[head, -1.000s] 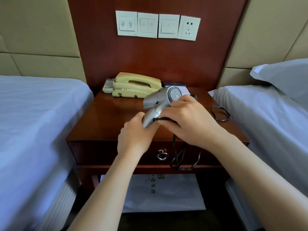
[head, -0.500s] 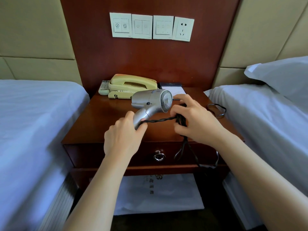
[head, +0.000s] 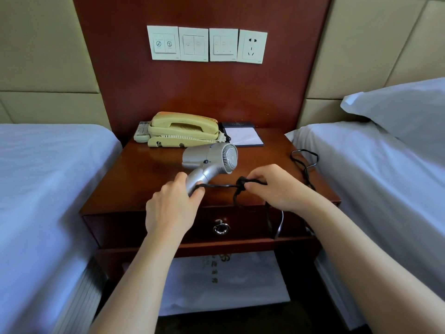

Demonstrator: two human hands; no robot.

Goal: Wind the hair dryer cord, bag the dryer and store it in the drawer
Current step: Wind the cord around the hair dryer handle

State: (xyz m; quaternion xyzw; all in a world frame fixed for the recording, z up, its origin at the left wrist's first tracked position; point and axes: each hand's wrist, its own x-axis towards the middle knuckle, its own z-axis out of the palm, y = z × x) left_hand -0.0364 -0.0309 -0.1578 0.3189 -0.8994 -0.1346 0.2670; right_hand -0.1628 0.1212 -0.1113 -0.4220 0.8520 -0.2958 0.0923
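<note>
Right hand farther right, pinch on one cord; left hand curled round one dryer.

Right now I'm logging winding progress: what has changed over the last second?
The right hand moved right, away from the dryer, drawing the cord taut from the handle with a bunch pinched in its fingers. The left hand still grips the handle. Phone, notepad and shut drawer stayed put.

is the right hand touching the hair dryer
Apart. The head view shows the right hand pinching the cord, with a taut stretch of cord between it and the hair dryer.
</note>
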